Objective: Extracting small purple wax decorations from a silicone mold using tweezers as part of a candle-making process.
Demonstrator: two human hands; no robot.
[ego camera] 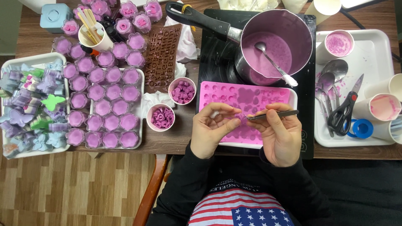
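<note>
The head view looked straight down on a wooden surface [176, 140] crowded with craft things. The left hand [211, 129] hovered over the near edge of a pink mould [247, 98], its thumb and forefinger pinched together on a tiny piece too small to make out. The right hand [278, 134] met it from the other side, its fingers clamped on a pair of metal tweezers [272, 114] whose tips pointed left toward that pinch. The mould lay on a white tray, partly on a black hob [217, 62].

Behind the mould stood a saucepan [276, 42] of pale purple liquid with a spoon [274, 62] resting in it, its black handle pointing up and left. Two small cups [171, 104] of purple shapes sat just left of the mould. Further left, rows of purple flower-shaped pieces [104, 104] filled a white tray, and beside that another tray held butterfly shapes [33, 109] in lilac, blue and green. On the right, a white tray [377, 46] carried scissors [343, 111], spoons and paper cups.
</note>
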